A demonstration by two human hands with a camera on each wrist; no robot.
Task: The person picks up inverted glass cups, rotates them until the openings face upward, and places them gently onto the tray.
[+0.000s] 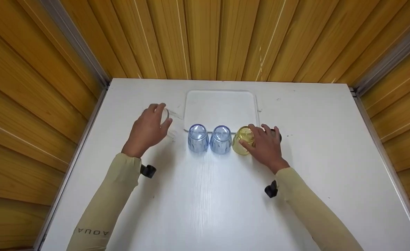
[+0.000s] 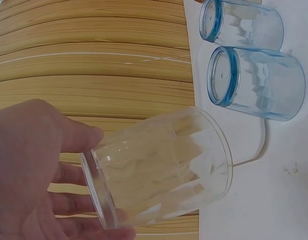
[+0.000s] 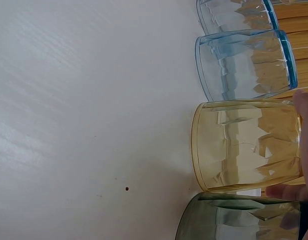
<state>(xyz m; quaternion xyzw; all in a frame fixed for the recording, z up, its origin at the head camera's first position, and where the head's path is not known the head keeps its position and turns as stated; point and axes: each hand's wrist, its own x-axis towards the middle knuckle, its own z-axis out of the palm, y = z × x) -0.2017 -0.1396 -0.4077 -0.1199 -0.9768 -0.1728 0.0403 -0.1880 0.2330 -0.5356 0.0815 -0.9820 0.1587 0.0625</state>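
My left hand (image 1: 147, 127) holds a clear drinking glass (image 2: 164, 170) by its base, thumb on one side and fingers on the other. That glass is mouth-down and somewhat tilted; whether its rim touches the table I cannot tell. With thumb and fingers about its base, my right hand (image 1: 265, 148) grips an upside-down yellow glass (image 3: 246, 145). A dark grey-green glass (image 3: 229, 222) stands beside the yellow one, mostly hidden under the right hand in the head view. Two blue glasses, a left one (image 1: 198, 139) and a right one (image 1: 221, 140), stand upside down in the same row.
Behind the row lies a flat white rectangular tray (image 1: 220, 108) on the white table (image 1: 198, 202). Wood-patterned panels (image 1: 205, 38) rise behind the table and on both sides. A black wrist camera (image 1: 148, 171) sits at the left cuff, another (image 1: 271, 190) at the right.
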